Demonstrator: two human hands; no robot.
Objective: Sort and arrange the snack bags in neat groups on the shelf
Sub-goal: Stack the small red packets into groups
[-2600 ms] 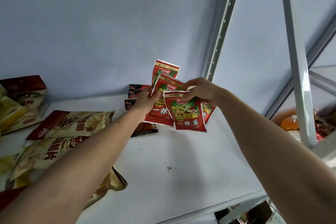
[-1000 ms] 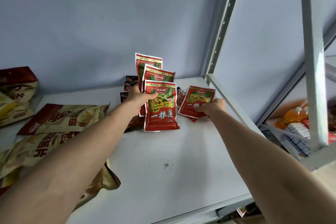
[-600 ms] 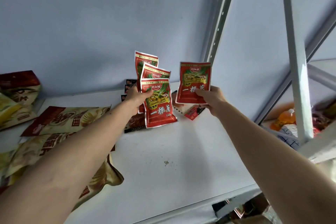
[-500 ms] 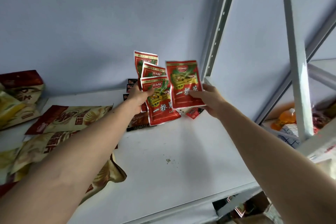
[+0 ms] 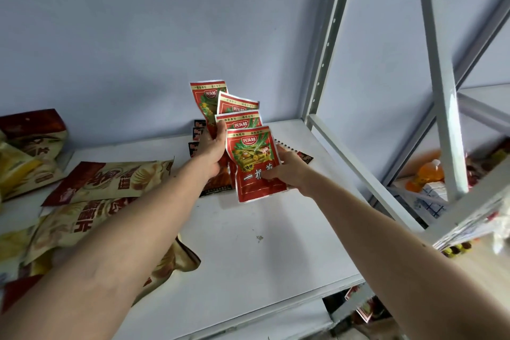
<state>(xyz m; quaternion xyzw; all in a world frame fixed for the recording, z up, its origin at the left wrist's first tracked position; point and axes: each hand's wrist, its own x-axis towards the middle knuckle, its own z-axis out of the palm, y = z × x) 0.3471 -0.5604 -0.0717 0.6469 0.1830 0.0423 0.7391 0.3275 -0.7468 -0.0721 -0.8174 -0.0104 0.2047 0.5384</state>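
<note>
Front red bag (image 5: 255, 163) pinched between right hand (image 5: 289, 171) fingers (image 5: 271, 174), over shelf (image 5: 248, 243)

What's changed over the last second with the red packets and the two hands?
The right hand picked a red packet off the shelf, lifted it and brought it left onto the front of the fan of packets in the left hand. The left hand's grip and the tan bags stayed put.

light: soft, even, dim bluish | shadows: faint under forearms on shelf (image 5: 262, 243) | glare: slight on right upright (image 5: 441, 107) | edges: wide-angle bending, right corner blurred
</note>
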